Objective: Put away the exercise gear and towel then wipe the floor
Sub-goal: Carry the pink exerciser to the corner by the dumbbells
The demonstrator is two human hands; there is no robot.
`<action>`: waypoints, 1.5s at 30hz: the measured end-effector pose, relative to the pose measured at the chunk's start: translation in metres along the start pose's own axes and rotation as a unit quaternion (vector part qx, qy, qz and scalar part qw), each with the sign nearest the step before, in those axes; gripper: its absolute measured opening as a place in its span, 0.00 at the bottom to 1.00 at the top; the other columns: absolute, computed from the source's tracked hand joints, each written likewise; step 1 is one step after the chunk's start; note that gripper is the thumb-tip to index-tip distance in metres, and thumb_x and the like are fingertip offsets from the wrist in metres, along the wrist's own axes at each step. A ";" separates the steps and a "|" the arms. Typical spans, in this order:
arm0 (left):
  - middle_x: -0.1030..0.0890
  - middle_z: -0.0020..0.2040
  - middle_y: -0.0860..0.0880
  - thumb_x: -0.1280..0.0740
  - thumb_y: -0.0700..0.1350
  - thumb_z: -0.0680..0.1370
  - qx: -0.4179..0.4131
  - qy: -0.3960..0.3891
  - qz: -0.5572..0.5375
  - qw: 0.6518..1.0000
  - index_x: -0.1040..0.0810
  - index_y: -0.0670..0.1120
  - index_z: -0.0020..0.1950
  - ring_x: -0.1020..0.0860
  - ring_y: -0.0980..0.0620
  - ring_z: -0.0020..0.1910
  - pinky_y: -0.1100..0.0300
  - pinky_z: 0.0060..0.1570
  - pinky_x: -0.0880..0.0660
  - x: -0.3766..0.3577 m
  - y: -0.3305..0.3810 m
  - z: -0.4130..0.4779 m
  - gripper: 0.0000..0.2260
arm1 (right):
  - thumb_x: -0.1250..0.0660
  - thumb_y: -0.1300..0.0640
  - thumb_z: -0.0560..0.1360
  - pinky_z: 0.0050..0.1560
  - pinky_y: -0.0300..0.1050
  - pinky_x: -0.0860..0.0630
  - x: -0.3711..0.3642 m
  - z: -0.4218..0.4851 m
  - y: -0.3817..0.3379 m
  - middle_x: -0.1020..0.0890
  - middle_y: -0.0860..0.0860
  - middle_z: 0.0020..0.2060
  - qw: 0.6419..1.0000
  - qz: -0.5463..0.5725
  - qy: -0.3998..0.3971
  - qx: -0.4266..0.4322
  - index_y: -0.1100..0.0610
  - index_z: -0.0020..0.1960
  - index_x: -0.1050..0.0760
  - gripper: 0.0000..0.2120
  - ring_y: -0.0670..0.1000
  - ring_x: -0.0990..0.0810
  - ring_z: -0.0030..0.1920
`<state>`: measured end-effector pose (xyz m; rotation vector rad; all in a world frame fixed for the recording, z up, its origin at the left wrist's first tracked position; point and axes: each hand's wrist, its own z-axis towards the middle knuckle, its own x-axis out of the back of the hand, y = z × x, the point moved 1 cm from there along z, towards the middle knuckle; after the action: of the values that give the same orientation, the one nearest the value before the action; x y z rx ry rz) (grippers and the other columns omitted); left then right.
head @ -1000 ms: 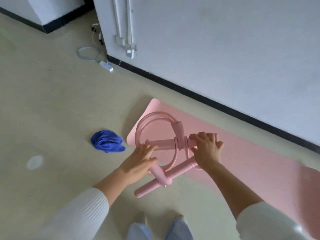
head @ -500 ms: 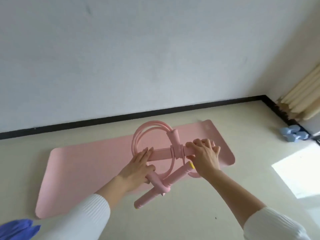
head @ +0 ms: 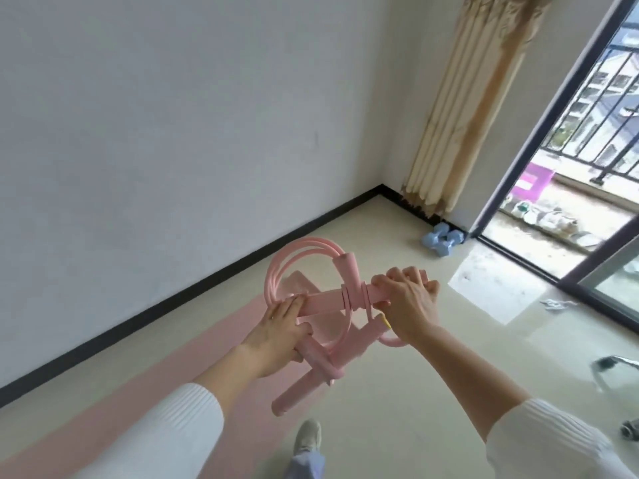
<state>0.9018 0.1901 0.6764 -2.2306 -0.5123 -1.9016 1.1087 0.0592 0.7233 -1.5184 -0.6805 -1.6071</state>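
A pink pedal resistance band (head: 332, 302), with looped tubes and two foam bars, hangs in the air in front of me. My right hand (head: 408, 302) grips the right end of its upper bar. My left hand (head: 276, 335) holds the left part of the bundle, fingers laid along the upper bar and thumb around the lower tubes. Below lies the pink exercise mat (head: 221, 344) on the floor along the wall. Two light blue dumbbells (head: 442, 242) sit in the far corner by the curtain. The blue towel is out of view.
A beige curtain (head: 460, 108) hangs in the corner beside an open sliding balcony door (head: 539, 140). Crumpled scraps (head: 558, 303) lie on the sunlit floor at the right. A metal object (head: 612, 366) shows at the right edge. My foot (head: 306, 435) stands near the mat's edge.
My view has swung right, away from the blue towel and toward the corner with the dumbbells and balcony door. Both hands keep the same hold on the pink band.
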 end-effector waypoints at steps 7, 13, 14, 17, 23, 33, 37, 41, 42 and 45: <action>0.60 0.79 0.45 0.34 0.50 0.77 -0.090 0.001 -0.005 0.996 0.28 0.51 0.63 0.59 0.44 0.78 0.48 0.76 0.58 0.044 -0.021 0.202 0.15 | 0.32 0.50 0.76 0.49 0.49 0.43 0.003 0.130 0.100 0.26 0.43 0.50 0.996 -0.014 0.018 -0.086 0.42 0.54 0.24 0.08 0.50 0.35 0.56; 0.60 0.79 0.46 0.33 0.50 0.77 -0.148 -0.001 0.016 0.989 0.29 0.51 0.65 0.60 0.45 0.77 0.50 0.75 0.61 0.069 -0.005 0.361 0.17 | 0.33 0.49 0.75 0.45 0.47 0.51 0.001 0.223 0.203 0.28 0.43 0.51 0.988 -0.029 0.017 -0.150 0.40 0.57 0.26 0.11 0.51 0.35 0.59; 0.59 0.79 0.46 0.33 0.50 0.77 -0.156 0.003 0.012 0.988 0.29 0.52 0.65 0.61 0.45 0.77 0.51 0.75 0.61 0.069 -0.001 0.387 0.17 | 0.33 0.49 0.75 0.46 0.47 0.50 0.000 0.239 0.223 0.28 0.43 0.52 0.987 -0.031 0.017 -0.158 0.40 0.56 0.26 0.10 0.51 0.35 0.59; 0.60 0.79 0.45 0.33 0.50 0.77 -0.175 0.008 0.015 0.984 0.30 0.53 0.65 0.61 0.45 0.77 0.50 0.76 0.60 0.068 0.015 0.469 0.17 | 0.33 0.51 0.75 0.47 0.47 0.49 -0.007 0.287 0.285 0.27 0.43 0.52 0.985 -0.033 0.016 -0.170 0.41 0.56 0.26 0.11 0.51 0.36 0.59; 0.59 0.79 0.45 0.35 0.51 0.78 -0.172 0.019 -0.001 0.985 0.30 0.51 0.65 0.61 0.45 0.77 0.52 0.74 0.61 0.075 0.061 0.640 0.16 | 0.33 0.51 0.74 0.46 0.48 0.48 -0.019 0.403 0.428 0.28 0.43 0.52 0.984 -0.041 -0.005 -0.173 0.40 0.57 0.26 0.13 0.51 0.36 0.59; 0.38 0.73 0.48 0.32 0.48 0.76 -0.160 0.010 0.016 0.987 0.25 0.50 0.61 0.46 0.45 0.76 0.50 0.75 0.56 0.097 0.068 0.832 0.14 | 0.33 0.51 0.73 0.50 0.51 0.40 -0.051 0.565 0.558 0.28 0.45 0.52 0.983 -0.027 -0.062 -0.173 0.41 0.57 0.26 0.14 0.52 0.35 0.59; 0.28 0.61 0.50 0.32 0.50 0.75 -0.175 -0.006 0.050 0.983 0.26 0.50 0.62 0.31 0.49 0.65 0.48 0.75 0.53 0.106 0.041 0.901 0.16 | 0.32 0.51 0.73 0.50 0.51 0.39 -0.076 0.629 0.584 0.28 0.44 0.51 0.980 -0.010 -0.068 -0.185 0.41 0.57 0.26 0.14 0.52 0.35 0.58; 0.28 0.60 0.52 0.33 0.50 0.76 -0.190 -0.057 0.044 0.979 0.28 0.52 0.63 0.35 0.48 0.68 0.45 0.75 0.54 0.106 0.006 0.987 0.16 | 0.32 0.51 0.73 0.48 0.50 0.41 -0.110 0.697 0.601 0.28 0.44 0.50 0.974 0.005 -0.085 -0.210 0.41 0.56 0.26 0.13 0.52 0.35 0.57; 0.27 0.60 0.53 0.33 0.49 0.76 -0.201 -0.063 0.044 0.977 0.28 0.52 0.63 0.34 0.48 0.67 0.46 0.75 0.55 0.104 -0.003 1.008 0.16 | 0.32 0.51 0.73 0.47 0.50 0.41 -0.121 0.714 0.605 0.28 0.44 0.50 0.970 0.011 -0.091 -0.224 0.41 0.56 0.26 0.13 0.52 0.35 0.57; 0.27 0.59 0.53 0.33 0.48 0.76 -0.223 -0.070 0.044 0.971 0.30 0.53 0.63 0.32 0.50 0.64 0.46 0.75 0.56 0.089 -0.033 1.075 0.16 | 0.32 0.51 0.73 0.47 0.49 0.42 -0.159 0.765 0.621 0.29 0.43 0.50 0.961 0.015 -0.108 -0.252 0.41 0.55 0.26 0.12 0.51 0.35 0.56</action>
<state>1.8933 0.6020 0.5719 -2.6189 0.0088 -1.9775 2.0390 0.3917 0.5809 -2.0854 -0.3693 -1.6861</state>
